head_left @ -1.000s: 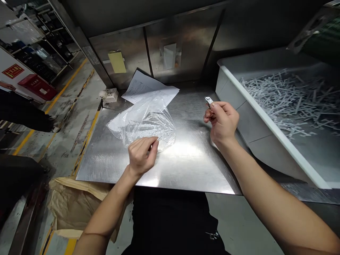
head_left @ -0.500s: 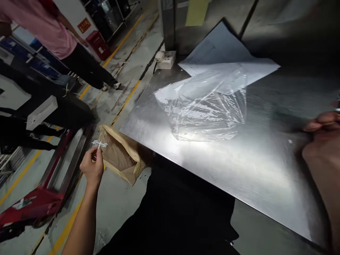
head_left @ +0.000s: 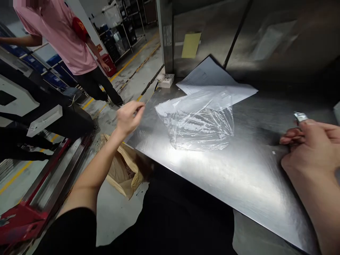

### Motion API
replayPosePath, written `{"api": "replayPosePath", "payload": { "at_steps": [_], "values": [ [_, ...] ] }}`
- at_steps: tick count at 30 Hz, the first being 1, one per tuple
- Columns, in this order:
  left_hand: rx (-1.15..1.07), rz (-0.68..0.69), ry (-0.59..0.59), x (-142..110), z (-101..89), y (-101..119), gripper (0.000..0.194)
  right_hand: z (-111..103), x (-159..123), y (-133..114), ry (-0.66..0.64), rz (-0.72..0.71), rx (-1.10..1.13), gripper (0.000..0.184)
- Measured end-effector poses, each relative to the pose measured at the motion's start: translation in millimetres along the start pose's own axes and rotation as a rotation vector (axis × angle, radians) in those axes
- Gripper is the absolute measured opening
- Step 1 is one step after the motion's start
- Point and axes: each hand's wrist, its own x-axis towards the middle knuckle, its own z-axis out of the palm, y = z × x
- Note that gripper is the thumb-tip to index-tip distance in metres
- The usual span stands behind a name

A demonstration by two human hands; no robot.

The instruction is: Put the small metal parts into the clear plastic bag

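My left hand [head_left: 129, 118] hovers at the left edge of the steel table [head_left: 228, 177], just left of a crumpled clear plastic bag [head_left: 202, 118]. Its fingers and thumb are drawn together in a pinch, and nothing shows between them. My right hand [head_left: 312, 148] rests over the table's right side, closed around a small metal clipper [head_left: 300, 116] whose tip sticks out above the fingers. A white sheet of paper [head_left: 209, 78] lies under the bag's far end.
An open brown paper sack [head_left: 120, 170] sits on the floor below the table's left edge. A white power strip [head_left: 166, 80] lies at the table's far corner. A person in a pink shirt [head_left: 63, 39] stands at the far left by dark racks.
My left hand held a small white plastic piece over the brown sack; it has risen to the table's edge and the piece no longer shows. My right hand with the clipper has come into fuller view.
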Motion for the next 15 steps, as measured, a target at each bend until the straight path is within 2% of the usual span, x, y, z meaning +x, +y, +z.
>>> {"api": "replayPosePath", "payload": {
  "at_steps": [2,4,7,10,15],
  "values": [
    [-0.012,0.087,-0.1,64.2,45.0,11.6,0.026,0.8,-0.6,-1.1,-0.061,-0.029,0.057,0.008],
    [0.046,0.111,-0.233,118.3,89.7,19.7,0.026,0.1,-1.1,-1.7,-0.065,-0.042,0.087,0.011],
    [0.201,0.123,-0.428,173.5,141.4,25.2,0.032,-2.0,-3.1,-3.7,-0.102,-0.053,0.091,0.016],
    [0.308,0.143,-0.528,199.1,168.7,25.0,0.036,-2.9,-6.5,-7.0,-0.141,-0.057,0.067,0.016],
    [0.391,0.229,-0.615,210.9,186.2,19.3,0.037,-2.6,-9.8,-11.3,-0.164,-0.052,0.033,0.016]
  ]
}}
